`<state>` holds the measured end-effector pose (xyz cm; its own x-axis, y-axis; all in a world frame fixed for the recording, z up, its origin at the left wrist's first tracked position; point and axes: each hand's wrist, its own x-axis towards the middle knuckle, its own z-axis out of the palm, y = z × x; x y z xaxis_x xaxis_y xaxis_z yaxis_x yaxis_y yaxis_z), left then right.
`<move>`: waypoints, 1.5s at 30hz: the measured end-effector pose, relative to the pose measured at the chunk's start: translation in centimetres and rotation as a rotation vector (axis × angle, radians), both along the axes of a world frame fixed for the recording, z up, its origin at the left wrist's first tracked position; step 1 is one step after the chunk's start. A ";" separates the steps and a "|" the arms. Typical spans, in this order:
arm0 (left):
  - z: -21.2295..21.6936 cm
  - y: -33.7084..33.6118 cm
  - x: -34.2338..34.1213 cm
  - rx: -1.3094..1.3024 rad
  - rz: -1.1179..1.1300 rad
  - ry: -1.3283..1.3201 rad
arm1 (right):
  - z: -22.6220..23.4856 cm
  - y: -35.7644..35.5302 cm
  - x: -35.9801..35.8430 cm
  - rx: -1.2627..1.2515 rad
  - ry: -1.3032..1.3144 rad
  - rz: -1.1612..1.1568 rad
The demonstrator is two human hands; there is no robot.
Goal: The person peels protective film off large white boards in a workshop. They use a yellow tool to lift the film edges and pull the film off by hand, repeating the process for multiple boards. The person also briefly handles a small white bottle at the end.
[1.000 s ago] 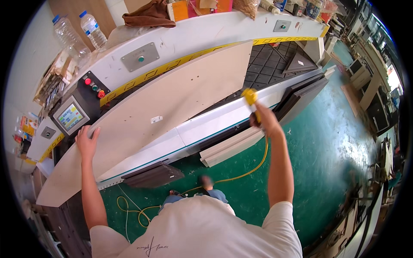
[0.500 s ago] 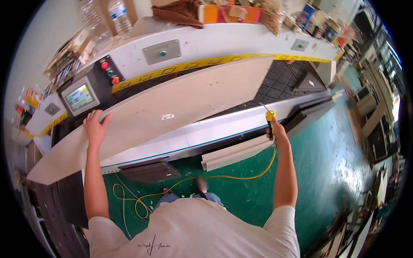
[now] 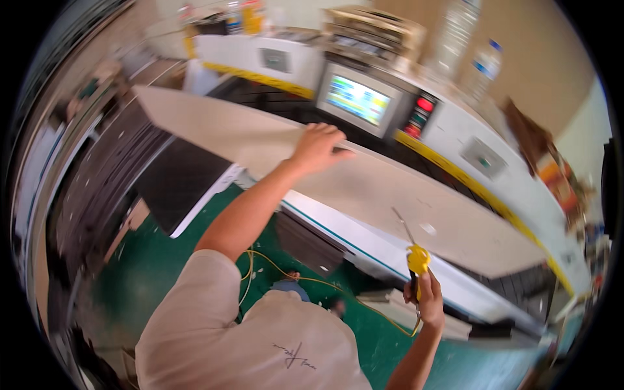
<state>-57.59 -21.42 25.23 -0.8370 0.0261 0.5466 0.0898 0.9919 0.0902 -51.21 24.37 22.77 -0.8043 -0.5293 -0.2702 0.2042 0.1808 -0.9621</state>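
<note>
A long pale board stands on edge, slanting along the front of a white machine. My left hand grips its upper edge below the control screen, fingers over the edge and thumb apart. In my right hand is a yellow air blow gun with a thin metal nozzle. The nozzle points up toward the board's face, near a small white label; I cannot tell whether it touches. A yellow hose runs from the gun down to the green floor.
Behind the board are a lit control screen and red and green buttons. Plastic bottles stand on the machine top. Dark panels lean below its front, and a black-topped table juts out at the left.
My view has swung left, bringing the board's left end and the screen toward the middle. My left hand remains on the board's edge. My right hand still holds the blow gun.
</note>
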 end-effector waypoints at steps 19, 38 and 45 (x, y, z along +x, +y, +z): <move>-0.8 -45.2 17.5 0.078 0.174 0.178 | -3.9 -44.8 11.2 0.445 0.633 0.390; -1.5 -52.3 17.5 0.188 -0.042 -0.122 | -4.5 -72.7 24.6 -0.005 0.399 0.060; -1.3 -80.1 26.8 0.133 0.047 0.026 | -3.6 -88.9 26.1 0.211 0.565 0.172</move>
<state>-30.79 -101.54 23.98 -0.8212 -0.0872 0.5639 0.0474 0.9744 0.2197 -25.07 -64.51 19.19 -0.7615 -0.6454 0.0592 -0.3748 0.3640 -0.8526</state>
